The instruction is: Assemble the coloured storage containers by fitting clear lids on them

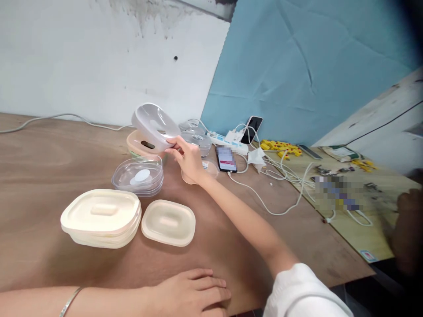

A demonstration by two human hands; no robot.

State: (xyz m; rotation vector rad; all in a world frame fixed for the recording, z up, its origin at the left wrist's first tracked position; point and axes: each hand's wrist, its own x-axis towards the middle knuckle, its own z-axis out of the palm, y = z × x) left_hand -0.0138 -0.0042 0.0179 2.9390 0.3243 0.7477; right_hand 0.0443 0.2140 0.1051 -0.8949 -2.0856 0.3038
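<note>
My right hand (189,159) pinches the rim of a white plastic basket (148,125) with a slotted handle hole, tilted up at the back of the table. Just beneath it is a peach basket (135,143) with a dark handle slot, partly hidden. Close to the table's front edge my left hand (194,293) lies flat with its fingers stretched out, holding nothing. Between the hands are a stack of cream lids (101,213), a single cream lid (168,222) and stacked clear containers (140,174). Behind my right wrist a clear lid (211,169) is partly covered.
More clear containers (198,143) stand near the wall. A power strip (228,141), a lit phone (226,158), a dark phone (253,129), a tissue (257,157) and white cables (264,207) occupy the right side. Yellow pieces (280,147) lie on the adjoining lighter table (360,240).
</note>
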